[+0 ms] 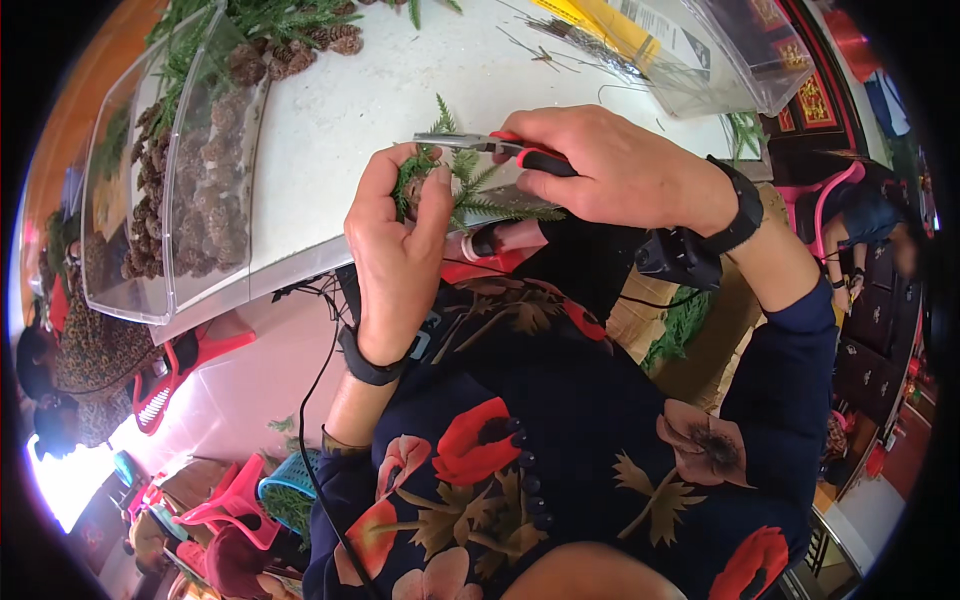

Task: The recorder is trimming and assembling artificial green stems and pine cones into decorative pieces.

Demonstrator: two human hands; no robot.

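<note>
Between the thumb and fingers of my left hand [395, 225] is a green artificial pine sprig [475, 190] with a brown pine cone [417, 190] at its base. My right hand [620, 165] grips pliers [540, 158] with red and black handles. Their metal jaws reach left to the top of the sprig, right by my left fingertips. Whether the jaws are closed on a wire there, I cannot tell. Both hands are over the near edge of the white table [350, 110].
A clear bin [170, 190] full of pine cones stands at the table's left. Loose thin wires [545, 55] lie at the back, beside a clear box [750, 60] and a yellow package [610, 30]. Below sits a cardboard box [720, 340] with greenery. Other people are around.
</note>
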